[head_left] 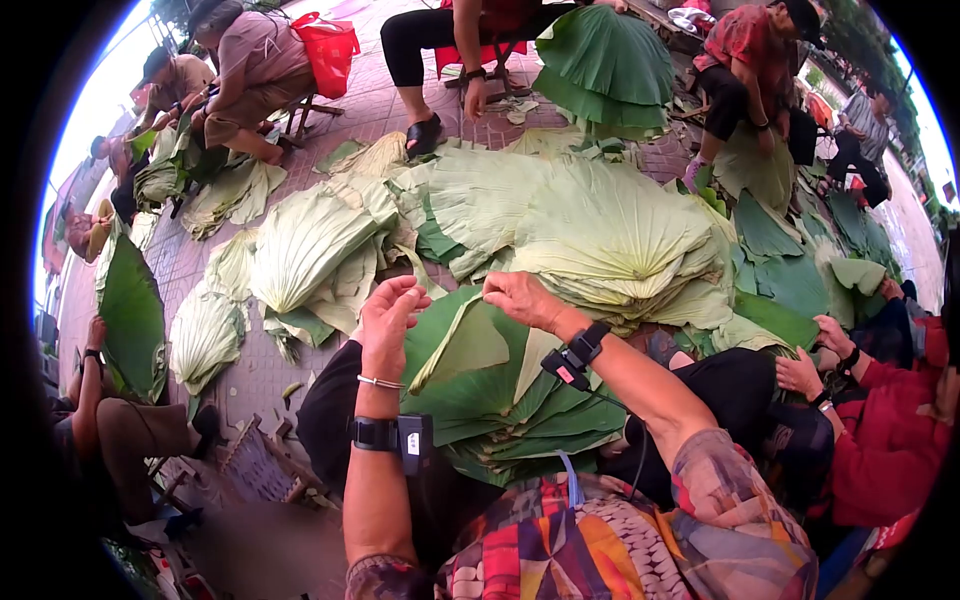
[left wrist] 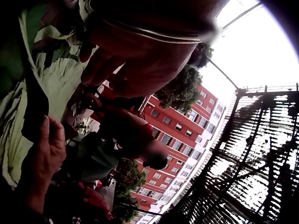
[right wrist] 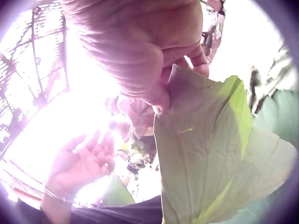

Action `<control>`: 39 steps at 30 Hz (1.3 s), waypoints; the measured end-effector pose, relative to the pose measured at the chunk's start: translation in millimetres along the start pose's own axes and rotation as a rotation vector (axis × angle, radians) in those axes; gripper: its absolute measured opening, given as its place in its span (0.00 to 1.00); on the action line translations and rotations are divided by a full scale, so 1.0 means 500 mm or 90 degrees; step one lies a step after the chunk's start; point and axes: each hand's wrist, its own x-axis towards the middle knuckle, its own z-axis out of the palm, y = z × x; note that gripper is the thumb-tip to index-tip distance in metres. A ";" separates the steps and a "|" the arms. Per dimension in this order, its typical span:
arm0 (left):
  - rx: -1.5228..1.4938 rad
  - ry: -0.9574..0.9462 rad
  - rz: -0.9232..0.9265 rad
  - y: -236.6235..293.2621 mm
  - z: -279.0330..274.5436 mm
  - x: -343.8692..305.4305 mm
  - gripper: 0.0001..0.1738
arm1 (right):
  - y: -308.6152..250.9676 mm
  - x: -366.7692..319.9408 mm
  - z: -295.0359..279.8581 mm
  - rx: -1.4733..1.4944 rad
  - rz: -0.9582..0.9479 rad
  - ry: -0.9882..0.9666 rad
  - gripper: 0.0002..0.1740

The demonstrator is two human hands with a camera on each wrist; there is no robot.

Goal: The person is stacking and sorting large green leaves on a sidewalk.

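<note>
My right hand (head_left: 525,300) pinches the edge of a lotus leaf (right wrist: 201,149) between thumb and fingers; its pale, veined underside fills much of the right wrist view. My left hand (head_left: 388,325) is raised left of the leaf, fingers loosely bent and holding nothing. The right wrist view shows that left hand (right wrist: 81,170) apart from the leaf, with its palm visible. Below both hands, a stack of green lotus leaves (head_left: 540,440) lies over my lap, a folded leaf flap (head_left: 465,350) standing up on top.
A large heap of pale lotus leaves (head_left: 630,230) spreads over the paving ahead, with another fanned bundle (head_left: 310,250) to its left. Several people sit around it handling leaves. A person in red (head_left: 890,430) sits close on my right. A woven chair (head_left: 260,460) stands at lower left.
</note>
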 end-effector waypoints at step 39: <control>0.019 -0.295 0.109 0.033 0.090 -0.082 0.07 | -0.098 -0.038 -0.133 0.271 0.091 -0.312 0.32</control>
